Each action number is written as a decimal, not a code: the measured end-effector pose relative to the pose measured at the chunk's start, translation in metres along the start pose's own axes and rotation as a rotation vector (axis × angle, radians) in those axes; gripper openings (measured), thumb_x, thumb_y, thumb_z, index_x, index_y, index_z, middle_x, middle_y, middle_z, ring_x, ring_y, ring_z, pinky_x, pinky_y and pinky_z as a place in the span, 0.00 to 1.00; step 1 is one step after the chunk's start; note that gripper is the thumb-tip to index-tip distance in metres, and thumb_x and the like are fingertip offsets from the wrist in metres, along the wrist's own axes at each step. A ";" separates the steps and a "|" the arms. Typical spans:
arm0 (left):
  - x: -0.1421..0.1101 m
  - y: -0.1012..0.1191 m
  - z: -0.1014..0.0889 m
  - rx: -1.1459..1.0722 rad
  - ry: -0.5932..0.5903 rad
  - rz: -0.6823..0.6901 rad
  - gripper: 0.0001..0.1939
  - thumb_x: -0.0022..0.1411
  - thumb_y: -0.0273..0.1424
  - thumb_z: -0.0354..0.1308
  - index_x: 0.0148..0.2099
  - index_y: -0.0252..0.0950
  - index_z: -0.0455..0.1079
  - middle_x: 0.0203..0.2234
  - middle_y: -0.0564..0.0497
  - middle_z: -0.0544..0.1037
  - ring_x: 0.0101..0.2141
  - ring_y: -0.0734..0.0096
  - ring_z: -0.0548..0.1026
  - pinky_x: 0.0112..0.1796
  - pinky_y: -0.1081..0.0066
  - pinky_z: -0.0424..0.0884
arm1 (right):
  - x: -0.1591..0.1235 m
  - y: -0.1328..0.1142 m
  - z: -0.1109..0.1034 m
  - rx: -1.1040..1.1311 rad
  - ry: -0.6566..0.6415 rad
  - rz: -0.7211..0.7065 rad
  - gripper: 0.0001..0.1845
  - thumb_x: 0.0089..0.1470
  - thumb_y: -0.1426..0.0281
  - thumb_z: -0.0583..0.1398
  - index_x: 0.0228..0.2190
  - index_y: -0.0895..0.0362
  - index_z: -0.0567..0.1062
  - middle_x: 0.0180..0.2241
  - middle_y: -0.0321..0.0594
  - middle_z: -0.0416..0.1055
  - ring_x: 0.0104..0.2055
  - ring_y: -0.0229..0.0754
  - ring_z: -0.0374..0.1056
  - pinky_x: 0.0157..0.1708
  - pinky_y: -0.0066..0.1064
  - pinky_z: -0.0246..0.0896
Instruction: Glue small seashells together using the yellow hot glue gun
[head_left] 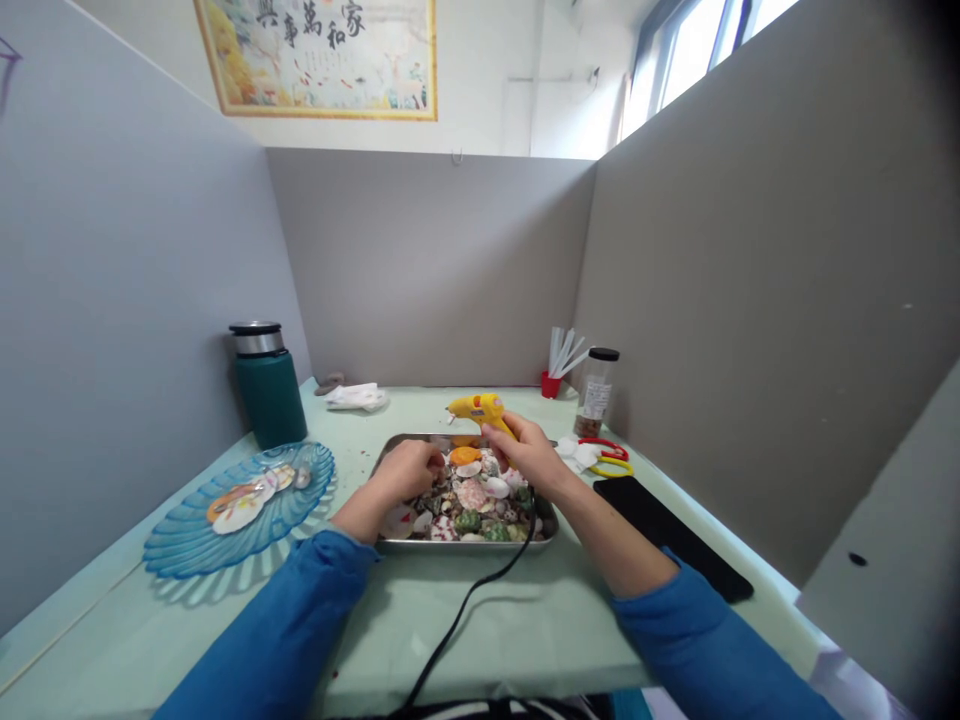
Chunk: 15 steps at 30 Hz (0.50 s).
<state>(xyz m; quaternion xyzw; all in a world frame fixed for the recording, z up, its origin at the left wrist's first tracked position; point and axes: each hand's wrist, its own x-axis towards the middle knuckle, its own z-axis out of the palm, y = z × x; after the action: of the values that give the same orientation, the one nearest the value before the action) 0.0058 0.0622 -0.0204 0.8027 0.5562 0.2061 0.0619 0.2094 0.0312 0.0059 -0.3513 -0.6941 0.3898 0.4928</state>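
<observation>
A yellow hot glue gun [480, 408] is gripped by its handle in my right hand [531, 452], nozzle pointing left above the far rim of a metal tray [450, 544]. Its black cord [480, 580] runs down over the tray's near edge to the table front. Many seashells [472, 494] fill the tray: white, pink and green ones, with an orange shell [465, 455] near the far side. Over the tray's left part is my left hand [411, 470], its fingers curled together and pointing down among the shells. What those fingertips pinch, if anything, is hidden.
Left: a blue scalloped plate [176, 540] holding several shells, and a green bottle [270, 398]. Behind: white tissue [356, 397]. Right: glue sticks [564, 352] in a red cup [550, 385], a black-lidded jar [596, 395], red-and-yellow scissors handles [613, 460], a black phone-like slab [667, 535]. Grey partitions [435, 270] surround the table.
</observation>
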 end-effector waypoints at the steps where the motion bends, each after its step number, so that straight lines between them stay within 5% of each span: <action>1: 0.000 0.001 0.000 0.010 0.012 -0.003 0.09 0.49 0.29 0.54 0.31 0.42 0.76 0.29 0.48 0.80 0.31 0.63 0.74 0.34 0.71 0.64 | 0.000 0.000 0.000 -0.001 -0.001 -0.002 0.13 0.53 0.59 0.56 0.32 0.57 0.67 0.15 0.26 0.58 0.15 0.32 0.54 0.17 0.24 0.49; 15: -0.001 0.000 0.002 -0.016 0.052 -0.029 0.07 0.44 0.22 0.56 0.25 0.40 0.71 0.22 0.50 0.76 0.29 0.63 0.73 0.33 0.71 0.63 | 0.002 0.003 -0.001 -0.019 0.009 -0.002 0.15 0.51 0.58 0.57 0.32 0.58 0.70 0.15 0.27 0.59 0.15 0.31 0.54 0.15 0.23 0.48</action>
<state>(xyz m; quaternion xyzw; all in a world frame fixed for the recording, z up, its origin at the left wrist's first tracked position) 0.0060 0.0615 -0.0232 0.7885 0.5674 0.2305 0.0567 0.2101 0.0350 0.0042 -0.3570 -0.6961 0.3809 0.4929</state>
